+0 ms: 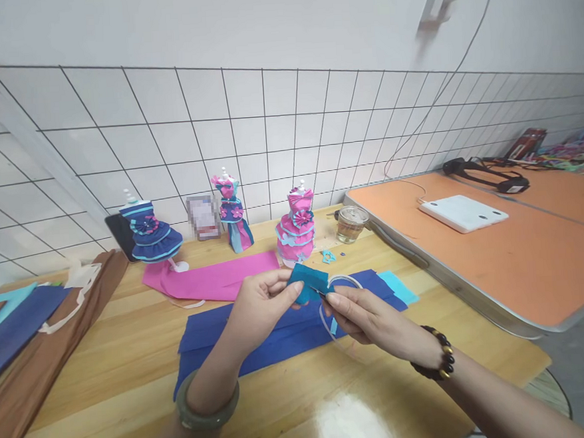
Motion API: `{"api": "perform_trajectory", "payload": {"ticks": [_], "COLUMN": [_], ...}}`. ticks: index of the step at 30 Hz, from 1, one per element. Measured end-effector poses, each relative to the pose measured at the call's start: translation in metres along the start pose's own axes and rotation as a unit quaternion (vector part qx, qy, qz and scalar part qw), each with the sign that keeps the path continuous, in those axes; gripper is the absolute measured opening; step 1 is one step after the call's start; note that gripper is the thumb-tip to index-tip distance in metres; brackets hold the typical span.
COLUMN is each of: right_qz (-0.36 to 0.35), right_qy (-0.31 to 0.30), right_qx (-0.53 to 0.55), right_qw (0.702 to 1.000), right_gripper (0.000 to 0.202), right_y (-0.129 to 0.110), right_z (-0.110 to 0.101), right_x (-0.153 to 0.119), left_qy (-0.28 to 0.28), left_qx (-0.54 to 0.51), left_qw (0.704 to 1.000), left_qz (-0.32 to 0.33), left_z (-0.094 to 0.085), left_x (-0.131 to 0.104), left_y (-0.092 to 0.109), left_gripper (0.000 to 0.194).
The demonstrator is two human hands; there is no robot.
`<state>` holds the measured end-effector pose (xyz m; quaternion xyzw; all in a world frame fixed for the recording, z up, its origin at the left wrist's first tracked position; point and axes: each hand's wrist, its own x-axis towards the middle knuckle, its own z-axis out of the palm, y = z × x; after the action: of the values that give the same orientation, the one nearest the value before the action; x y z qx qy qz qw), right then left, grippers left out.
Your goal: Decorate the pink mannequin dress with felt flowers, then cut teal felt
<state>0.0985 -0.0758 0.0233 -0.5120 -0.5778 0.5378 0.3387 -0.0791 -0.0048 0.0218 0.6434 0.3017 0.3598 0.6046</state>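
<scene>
Pinched between the thumb and fingers of my left hand (265,301) is a small folded teal piece (310,279), cloth or crepe paper. My right hand (363,311) is closed on scissors (347,279) with pale, wide loop handles. Their dark blade tips meet the right edge of the teal piece. Below both hands lies a folded dark blue sheet (281,343), with a light blue piece (399,287) by its right end. Behind my left hand a pink sheet (216,278) is spread on the wooden table (122,371).
Three small dress forms stand near the wall: one in blue (156,235), one in mixed colours (234,216), one in pink (297,228). A lidded cup (351,224) is at the right. Brown cloth (75,334) lies left; an orange table (475,266) adjoins on the right.
</scene>
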Motion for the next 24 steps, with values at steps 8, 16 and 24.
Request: {"api": "perform_trajectory", "payload": {"ticks": [8,16,24], "right_qz": [-0.006,-0.010,-0.012], "right_qy": [-0.004,-0.002,-0.006], "right_qx": [0.016,0.032,0.095], "right_qw": [1.000,0.999,0.995], "right_gripper": [0.039,0.038,0.036], "right_y": [0.004,0.002,0.012], "right_z": [0.000,0.001,0.004], "right_x": [0.000,0.001,0.002], "left_qy": [-0.004,-0.005,0.016], "left_qx": [0.000,-0.007,-0.024], "left_qw": [1.000,1.000,1.000], "left_qz": [-0.004,-0.007,-0.006], "left_z": [0.000,0.001,0.006], "left_x": [0.000,0.000,0.000], "left_y": [0.001,0.000,-0.002], "left_gripper": [0.022,0.021,0.022]}}
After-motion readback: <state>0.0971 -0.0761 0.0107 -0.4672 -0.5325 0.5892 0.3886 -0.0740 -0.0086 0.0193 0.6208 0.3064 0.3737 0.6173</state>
